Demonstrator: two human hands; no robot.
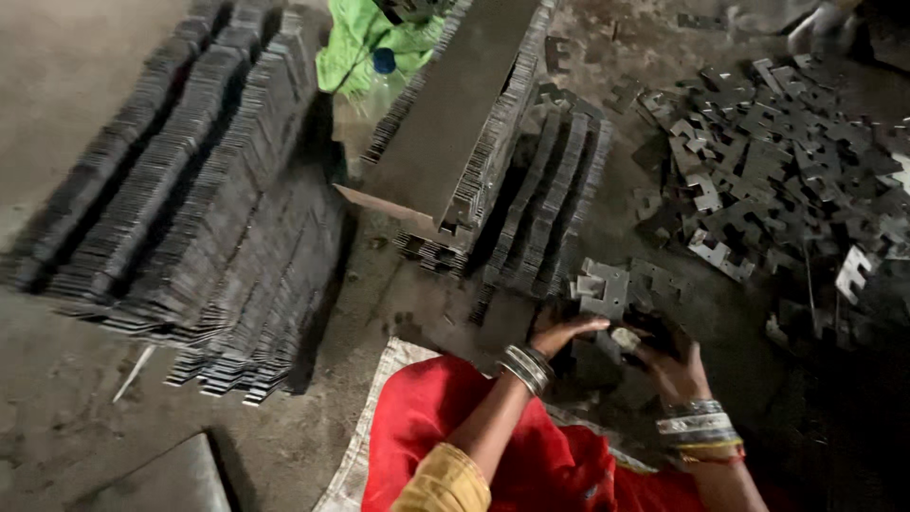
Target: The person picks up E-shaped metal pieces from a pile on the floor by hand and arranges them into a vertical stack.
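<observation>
- Sitting low in the frame, a person in red cloth [455, 427] with a yellow sleeve [444, 484] reaches both arms up toward the centre, bangles on each wrist
- left hand [559, 334], just right of centre, curls its fingers over the top of a small stack of flat metal pieces [607, 292], gripping its edge
- right hand [675, 365], lower right of centre, is cupped around the same stack from the other side; what its fingertips do is blurred
- a woven sack [372, 427] lies under the person on the dirt floor [66, 57]
- above the hands, rows of stacked pieces [550, 209] lean beside a long tilted bundle [455, 104] at top centre
- at right, a loose heap of notched metal pieces [777, 161] spreads over the floor
- at left, long neat rows of stacked pieces [180, 199] run toward the upper left
- a green cloth [355, 43] and a blue-capped bottle [382, 66] sit at the top
</observation>
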